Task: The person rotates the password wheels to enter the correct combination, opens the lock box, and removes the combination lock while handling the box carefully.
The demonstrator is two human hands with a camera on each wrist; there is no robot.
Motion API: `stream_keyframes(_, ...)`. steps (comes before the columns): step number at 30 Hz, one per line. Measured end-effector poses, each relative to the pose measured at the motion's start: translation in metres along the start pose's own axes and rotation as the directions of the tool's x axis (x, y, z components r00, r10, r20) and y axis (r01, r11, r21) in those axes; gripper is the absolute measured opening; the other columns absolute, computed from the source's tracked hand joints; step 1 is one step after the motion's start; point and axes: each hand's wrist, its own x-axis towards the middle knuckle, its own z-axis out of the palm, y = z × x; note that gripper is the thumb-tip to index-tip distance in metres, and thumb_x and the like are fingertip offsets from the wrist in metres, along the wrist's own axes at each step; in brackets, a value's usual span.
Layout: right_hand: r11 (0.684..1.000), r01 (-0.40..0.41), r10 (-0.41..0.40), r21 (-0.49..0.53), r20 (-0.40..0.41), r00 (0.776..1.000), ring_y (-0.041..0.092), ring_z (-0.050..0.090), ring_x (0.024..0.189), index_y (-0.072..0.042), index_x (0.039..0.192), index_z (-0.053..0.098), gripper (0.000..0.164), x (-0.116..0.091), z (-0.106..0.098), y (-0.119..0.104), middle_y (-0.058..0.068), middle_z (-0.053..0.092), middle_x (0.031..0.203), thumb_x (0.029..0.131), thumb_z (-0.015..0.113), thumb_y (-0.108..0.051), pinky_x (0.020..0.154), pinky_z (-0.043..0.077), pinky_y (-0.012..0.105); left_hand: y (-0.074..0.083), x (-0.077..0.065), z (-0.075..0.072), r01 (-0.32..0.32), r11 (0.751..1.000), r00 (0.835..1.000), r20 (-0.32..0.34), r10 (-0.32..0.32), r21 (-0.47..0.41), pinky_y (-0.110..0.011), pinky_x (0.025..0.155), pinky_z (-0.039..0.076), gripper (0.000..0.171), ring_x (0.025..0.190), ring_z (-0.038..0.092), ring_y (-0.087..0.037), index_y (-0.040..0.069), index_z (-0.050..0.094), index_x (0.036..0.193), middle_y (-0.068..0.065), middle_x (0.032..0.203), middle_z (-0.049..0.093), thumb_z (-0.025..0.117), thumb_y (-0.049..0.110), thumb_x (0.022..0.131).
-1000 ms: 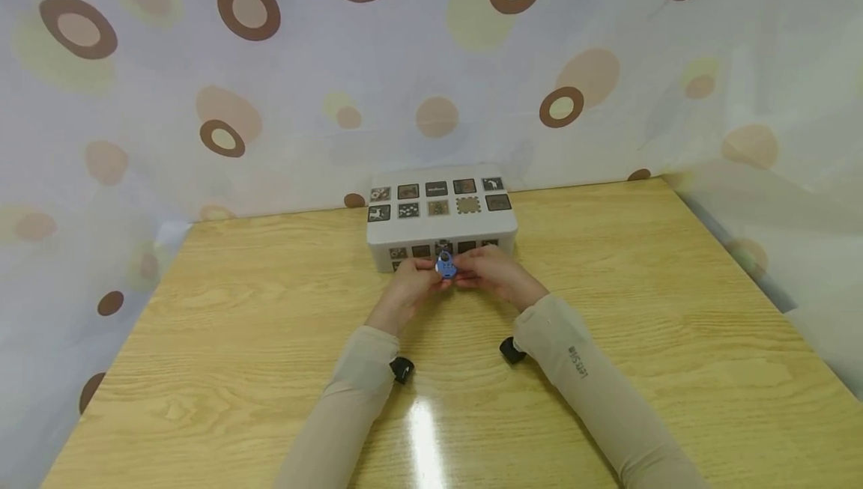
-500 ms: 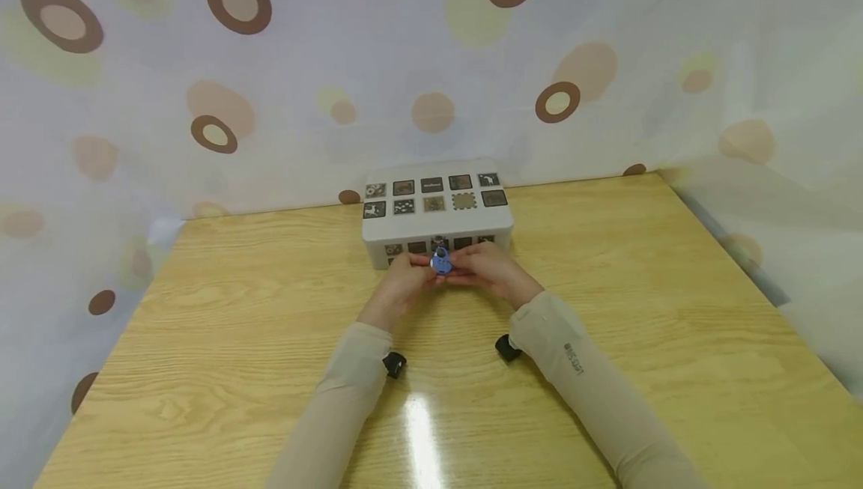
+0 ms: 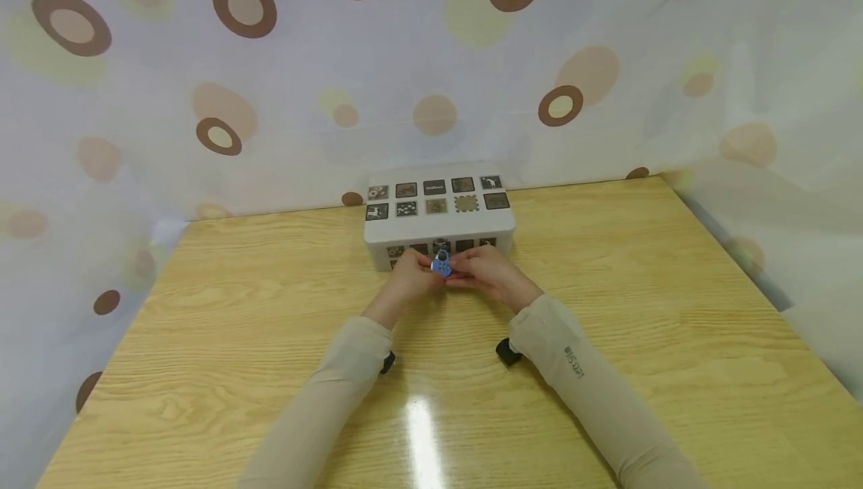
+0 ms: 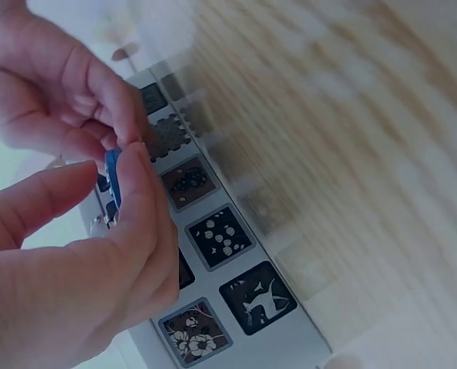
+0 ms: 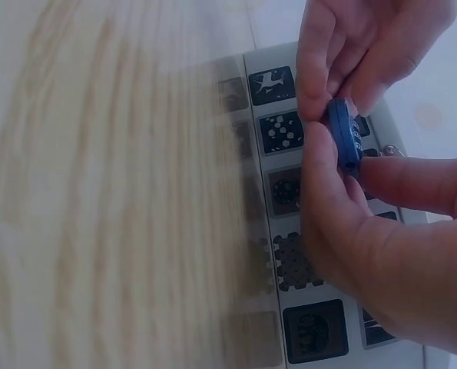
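Observation:
Both hands meet at a small blue combination padlock [image 3: 441, 265], just in front of a white box [image 3: 434, 231] with dark square pictures. Its shackle points up and its face with number dials shows in the head view. My left hand [image 3: 407, 279] pinches the left side of the padlock. From the right, my right hand [image 3: 491, 273] grips it between thumb and fingers. In the right wrist view the padlock [image 5: 343, 134] is seen edge-on, the right thumb against its lower end. A metal clasp [image 3: 441, 243] sits on the box front, behind the shackle; whether they touch I cannot tell.
The box stands near the back edge of a wooden table [image 3: 236, 339]. A curtain [image 3: 290, 99] with brown rings hangs behind and along the sides. Black wrist straps [image 3: 509, 352] show below the sleeves.
The padlock has turned slightly between the fingers, and its dial face shows more fully than half a second ago. My left wrist has rolled and its forearm shifted left. The box stays put.

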Motion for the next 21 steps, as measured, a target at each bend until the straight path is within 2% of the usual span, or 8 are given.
stream_keyframes(1,1.0,0.003,-0.003,0.004,0.001,1.0,0.014,0.062,0.075,0.024,0.128,0.042,0.036,0.0,0.0,0.0,0.018,0.057,0.099,0.098,0.045,0.004,0.088,0.055,0.033,0.01,-0.009,0.0,0.015,0.998,1.0,-0.016,-0.014,0.057,-0.032,0.08,0.053,0.035,0.093,0.065,-0.026,-0.006,0.05,0.106,-0.02,0.098,0.067,0.072,0.002,0.08)
stream_keyframes(3,1.0,0.005,-0.005,0.013,0.001,1.0,0.013,0.062,0.073,0.024,0.127,0.042,0.036,0.0,0.0,0.0,0.015,0.057,0.095,0.097,0.046,0.005,0.084,0.056,0.031,0.018,-0.018,0.0,-0.005,0.992,1.0,-0.024,0.008,0.123,-0.031,0.078,0.053,0.032,0.091,0.063,-0.026,-0.005,0.049,0.104,-0.019,0.097,0.064,0.071,0.004,0.082)
stream_keyframes(6,1.0,0.011,-0.011,0.029,0.0,1.0,0.012,0.061,0.071,0.025,0.127,0.042,0.035,0.0,0.0,0.0,0.012,0.058,0.089,0.097,0.046,0.005,0.078,0.058,0.027,0.023,-0.024,0.001,-0.035,0.973,0.999,-0.031,0.043,0.226,-0.029,0.072,0.052,0.03,0.085,0.059,-0.024,-0.003,0.047,0.101,-0.014,0.092,0.059,0.07,0.006,0.084)
stream_keyframes(10,0.999,0.021,-0.021,0.023,-0.01,1.0,0.011,0.061,0.071,0.024,0.125,0.043,0.035,0.0,0.002,0.001,0.01,0.059,0.086,0.097,0.046,0.005,0.075,0.058,0.025,0.022,-0.025,0.003,-0.106,0.927,0.99,-0.049,0.133,0.36,-0.032,0.067,0.049,0.031,0.076,0.052,-0.022,-0.004,0.048,0.098,-0.01,0.084,0.053,0.072,0.007,0.083)
stream_keyframes(12,1.0,0.021,-0.021,0.017,-0.019,1.0,0.011,0.061,0.071,0.024,0.124,0.045,0.033,0.0,0.003,0.002,0.01,0.059,0.085,0.097,0.047,0.005,0.076,0.058,0.026,0.02,-0.024,0.004,-0.126,0.901,0.984,-0.061,0.165,0.414,-0.036,0.068,0.049,0.031,0.076,0.05,-0.022,-0.005,0.048,0.098,-0.01,0.084,0.051,0.072,0.008,0.083)
stream_keyframes(16,1.0,0.019,-0.019,0.012,-0.032,0.999,0.013,0.061,0.071,0.023,0.122,0.047,0.032,-0.001,0.004,0.003,0.012,0.059,0.087,0.096,0.048,0.005,0.082,0.057,0.031,0.019,-0.024,0.008,-0.125,0.864,0.979,-0.08,0.187,0.488,-0.043,0.074,0.051,0.036,0.081,0.055,-0.027,-0.008,0.049,0.101,-0.015,0.087,0.054,0.073,0.01,0.083)
stream_keyframes(21,1.0,0.016,-0.015,0.018,-0.046,0.999,0.013,0.061,0.071,0.023,0.122,0.047,0.032,-0.001,0.004,0.003,0.015,0.059,0.091,0.096,0.049,0.005,0.085,0.056,0.034,0.019,-0.024,0.01,-0.124,0.816,0.972,-0.095,0.214,0.565,-0.044,0.078,0.052,0.042,0.088,0.058,-0.032,-0.009,0.049,0.105,-0.019,0.092,0.056,0.076,0.014,0.083)
